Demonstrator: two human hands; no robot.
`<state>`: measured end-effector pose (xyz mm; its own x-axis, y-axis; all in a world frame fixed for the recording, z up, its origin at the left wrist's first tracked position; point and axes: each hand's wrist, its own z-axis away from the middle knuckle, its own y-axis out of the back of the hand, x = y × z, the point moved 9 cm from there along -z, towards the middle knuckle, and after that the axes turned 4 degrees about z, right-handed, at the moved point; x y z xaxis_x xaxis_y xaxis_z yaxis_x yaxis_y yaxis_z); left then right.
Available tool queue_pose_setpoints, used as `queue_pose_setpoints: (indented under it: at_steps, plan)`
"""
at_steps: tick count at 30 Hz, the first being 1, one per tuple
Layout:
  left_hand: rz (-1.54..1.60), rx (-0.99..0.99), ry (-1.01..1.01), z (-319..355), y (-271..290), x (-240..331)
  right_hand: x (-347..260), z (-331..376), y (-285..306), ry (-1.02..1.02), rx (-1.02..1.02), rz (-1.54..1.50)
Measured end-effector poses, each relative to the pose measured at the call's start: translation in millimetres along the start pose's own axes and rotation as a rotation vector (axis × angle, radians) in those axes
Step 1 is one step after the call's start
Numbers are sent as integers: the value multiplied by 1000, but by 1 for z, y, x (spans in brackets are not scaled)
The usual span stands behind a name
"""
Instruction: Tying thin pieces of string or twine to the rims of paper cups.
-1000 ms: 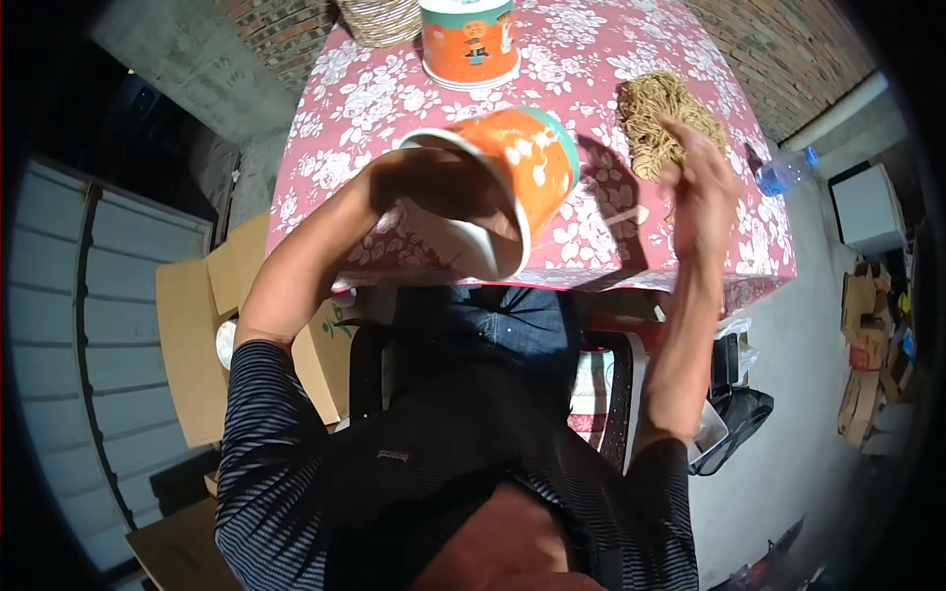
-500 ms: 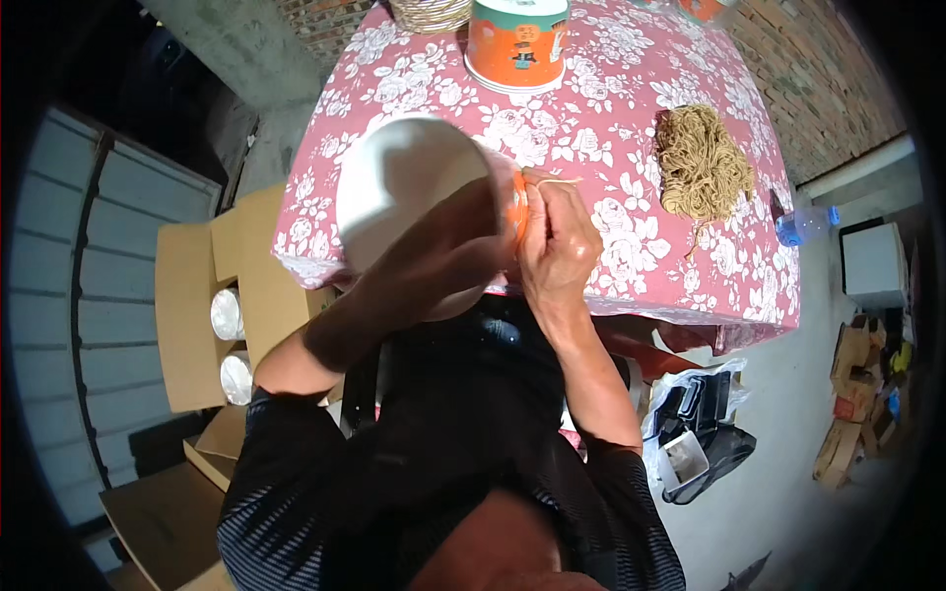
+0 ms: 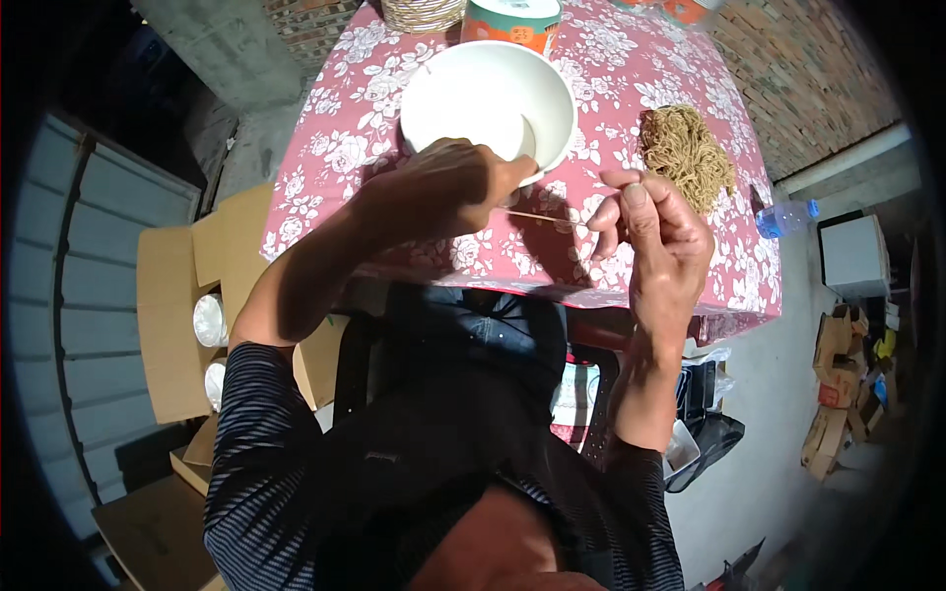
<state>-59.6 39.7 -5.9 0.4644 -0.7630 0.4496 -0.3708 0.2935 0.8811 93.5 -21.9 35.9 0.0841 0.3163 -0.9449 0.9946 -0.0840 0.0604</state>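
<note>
Above flowered tablecloth point(image 3: 335, 148), round white empty bowl point(image 3: 488, 103), left hand point(image 3: 443, 187) gripping rim

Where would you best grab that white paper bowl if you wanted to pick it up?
Probably by its near rim, coming from the person's side. The white bowl stands upright and open on the flowered table, its rim bare there beside the left hand, which already reaches it. An orange cup stands close behind, and the noodle pile lies to the right.
</note>
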Motion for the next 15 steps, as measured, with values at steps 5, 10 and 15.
queue_pose_setpoints:
  at_steps: [5, 10, 15]
  plan:
    - [-13, -113, -72, -20, -10, 4, 1, -17, 18, -22, 21, -69]
    - [98, -106, -90, -30, -5, 24, 34, -18, 44, -179, 81, -70]
    - [246, 175, -228, -35, 18, 39, 44, -10, 41, -177, 76, -121]
